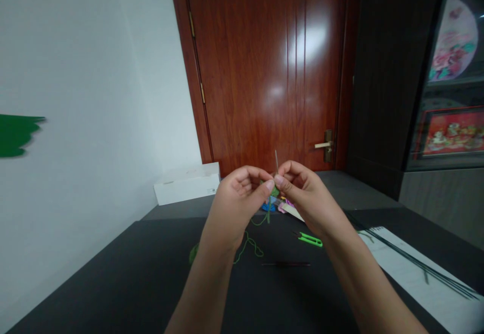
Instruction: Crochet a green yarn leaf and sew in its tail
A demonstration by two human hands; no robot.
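Both hands are raised above the dark table, fingertips meeting in the middle of the view. My left hand (pixel 238 203) and my right hand (pixel 302 193) pinch a small green crocheted piece (pixel 274 191) between thumbs and fingers. A thin metal needle (pixel 276 161) sticks up from it, its lower part hidden by my fingers. Green yarn (pixel 247 246) hangs from the piece and trails over the table to a green clump (pixel 193 253), partly hidden behind my left wrist. Nearer my right wrist lie green-handled thread snips (pixel 310 239) and a dark crochet hook (pixel 285 264).
The dark table (pixel 113 278) runs towards a wall at left and a wooden door (pixel 260 72) ahead. Long dark rods (pixel 412 258) lie on a white sheet (pixel 423 278) at right. A colourful pile (pixel 274 204) sits behind my hands, and a white box (pixel 187 184) stands farther back.
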